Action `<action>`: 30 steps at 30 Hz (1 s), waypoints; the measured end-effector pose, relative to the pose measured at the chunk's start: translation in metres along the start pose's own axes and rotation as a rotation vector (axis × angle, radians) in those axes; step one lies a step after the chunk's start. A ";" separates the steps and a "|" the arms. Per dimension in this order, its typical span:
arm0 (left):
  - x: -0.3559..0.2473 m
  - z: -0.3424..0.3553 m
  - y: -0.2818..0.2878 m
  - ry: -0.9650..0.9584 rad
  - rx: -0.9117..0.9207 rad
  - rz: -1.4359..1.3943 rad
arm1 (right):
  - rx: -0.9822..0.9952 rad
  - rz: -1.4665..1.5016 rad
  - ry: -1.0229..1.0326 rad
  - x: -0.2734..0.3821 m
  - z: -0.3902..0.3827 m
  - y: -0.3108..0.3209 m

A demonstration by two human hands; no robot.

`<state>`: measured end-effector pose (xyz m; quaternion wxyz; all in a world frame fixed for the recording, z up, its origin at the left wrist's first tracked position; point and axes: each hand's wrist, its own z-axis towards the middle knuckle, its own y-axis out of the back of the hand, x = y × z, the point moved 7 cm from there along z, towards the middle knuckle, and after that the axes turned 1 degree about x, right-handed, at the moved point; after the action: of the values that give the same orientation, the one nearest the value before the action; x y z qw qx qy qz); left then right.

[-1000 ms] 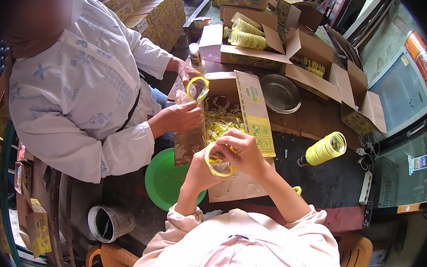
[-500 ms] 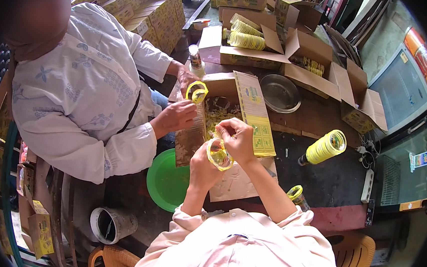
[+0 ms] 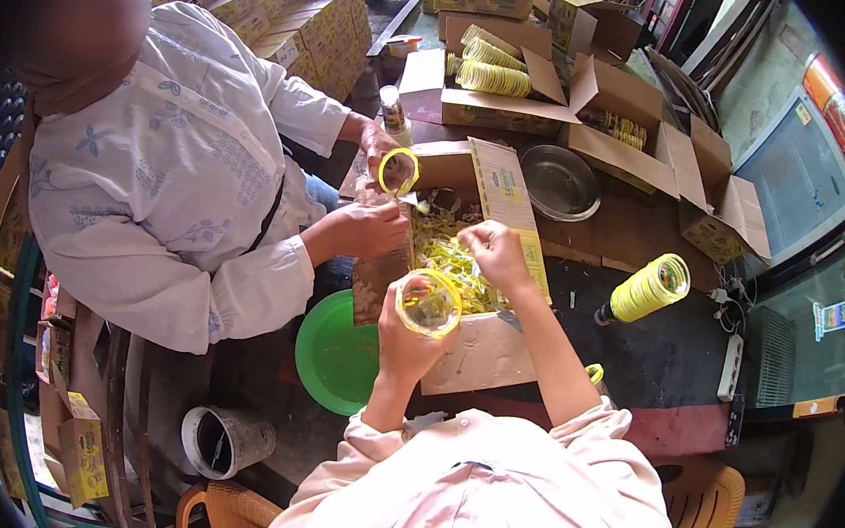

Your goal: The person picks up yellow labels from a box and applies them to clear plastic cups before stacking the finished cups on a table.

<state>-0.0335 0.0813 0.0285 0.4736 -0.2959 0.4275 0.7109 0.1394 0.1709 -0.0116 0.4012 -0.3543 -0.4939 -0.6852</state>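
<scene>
My left hand (image 3: 408, 350) is wrapped round a clear plastic cup with a yellow rim (image 3: 428, 304), its round mouth turned up toward me. To the right of the cup, my right hand (image 3: 497, 257) hovers over an open cardboard box (image 3: 517, 200), fingers pinched together; anything between them is too small to make out. Yellow and clear plastic scraps (image 3: 450, 262) lie inside that box. Across from my left hand, a co-worker's hands (image 3: 361, 227) hold another yellow-rimmed cup (image 3: 399, 171), with a small pale strip near the fingers.
A stack of yellow-rimmed cups (image 3: 651, 287) lies on the dark table at right. Beyond the box are a metal basin (image 3: 560, 183) and open cartons (image 3: 514, 114) with more stacks. A green basin (image 3: 328, 351) sits left of my arm, and a white bucket (image 3: 227, 442) stands lower left.
My right hand has moved right, away from the cup's rim. The cup has tilted a little, and more yellow scraps show in the box. The co-worker's lower hand has drawn slightly off its cup.
</scene>
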 end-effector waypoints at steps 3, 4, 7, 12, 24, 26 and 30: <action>0.003 0.002 -0.006 0.014 0.076 -0.006 | 0.016 -0.078 0.155 0.008 -0.006 0.005; 0.005 0.001 -0.008 0.014 0.095 0.032 | -0.010 -0.086 0.235 0.014 -0.008 0.009; 0.012 -0.004 -0.011 0.043 0.132 0.080 | 0.020 0.078 -0.003 0.025 -0.008 0.011; 0.006 -0.005 -0.016 -0.012 0.160 0.117 | 0.207 -0.116 0.358 0.092 -0.032 -0.004; 0.009 0.005 -0.026 0.184 0.556 -0.352 | 0.271 -0.183 0.644 0.113 -0.054 -0.004; 0.007 0.004 -0.026 0.213 0.561 -0.388 | 0.311 -0.198 0.692 0.114 -0.057 -0.007; -0.001 0.005 -0.026 0.186 0.557 -0.305 | 0.288 -0.039 0.600 0.103 -0.051 -0.006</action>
<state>-0.0089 0.0902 0.0225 0.5963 -0.2794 0.5976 0.4574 0.0857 0.1021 0.0635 0.5615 -0.0666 -0.4522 -0.6898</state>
